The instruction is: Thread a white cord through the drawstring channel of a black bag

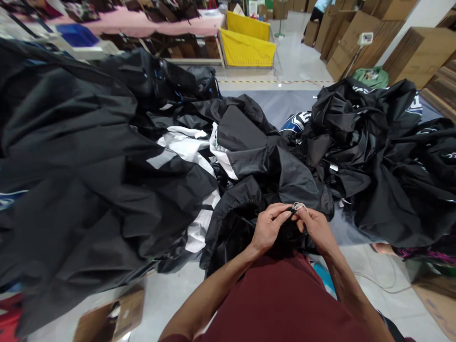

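**Ana:** Head view looks down on a black garment point(256, 190) of thin, shiny cloth, creased and heaped, with a gathered, puckered hem just left of the hands. That piece is my landmark.

**Ben:** Where does it lie?

**Ana:** On the grey table point(281, 107), its near end hanging over the table edge against the person's dark red shirt point(285, 299).

**Ben:** And the fingers?

**Ana:** Both hands meet at the garment's near edge. The left hand point(269, 228) has its fingers curled in, pinching black cloth. The right hand point(315, 225) touches it, thumb and forefinger pressed together on a small clear loop point(299, 205) that sticks up above the cloth. Neither hand is spread.

**Ben:** Counts?

**Ana:** Two hands, one loop. Left of the garment sits one big black heap point(71, 180) with white panels point(185, 147) showing; right of it, a second black heap point(384, 152). How many pieces each heap holds I cannot tell. Far beyond the garment stand two yellow bins point(247, 47), and beyond to the right, stacked cardboard boxes point(356, 38).
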Motion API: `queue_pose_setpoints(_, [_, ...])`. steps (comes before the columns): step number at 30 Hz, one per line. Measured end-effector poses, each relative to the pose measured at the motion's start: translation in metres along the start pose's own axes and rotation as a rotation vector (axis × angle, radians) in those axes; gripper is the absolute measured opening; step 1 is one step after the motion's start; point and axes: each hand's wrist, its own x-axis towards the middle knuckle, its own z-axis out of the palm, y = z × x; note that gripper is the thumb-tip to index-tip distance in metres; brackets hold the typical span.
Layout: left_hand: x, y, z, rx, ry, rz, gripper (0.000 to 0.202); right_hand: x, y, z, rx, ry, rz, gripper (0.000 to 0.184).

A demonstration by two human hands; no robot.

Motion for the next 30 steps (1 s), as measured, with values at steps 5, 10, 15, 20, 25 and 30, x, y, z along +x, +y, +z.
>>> queue_pose_setpoints(5, [-0.002,-0.002,-0.003,0.152,-0.058,0.051,0.029,-0.002,0.001,0.001,0.158,-0.103,0.036,0.061])
queue_pose_setpoints(10, [0.002,-0.013,-0.012,0.346,-0.214,0.18,0.047,-0.011,-0.009,-0.01,0.397,0.004,0.161,0.056])
queue_pose_setpoints(15, [0.002,-0.006,-0.016,0.504,-0.26,0.381,0.038,-0.018,-0.02,-0.033,0.388,0.063,0.225,0.056])
queue_pose_setpoints(20, [0.003,0.015,-0.008,0.523,-0.319,0.307,0.049,-0.018,-0.024,-0.04,0.3,-0.107,0.226,0.058])
queue_pose_setpoints(25, [0.005,0.018,0.002,0.446,-0.327,0.252,0.048,-0.021,-0.016,-0.032,0.297,-0.122,0.185,0.061])
queue_pose_setpoints(30, [0.001,0.01,0.0,0.41,-0.274,0.273,0.045,-0.019,-0.01,-0.046,0.325,-0.056,0.18,0.073])
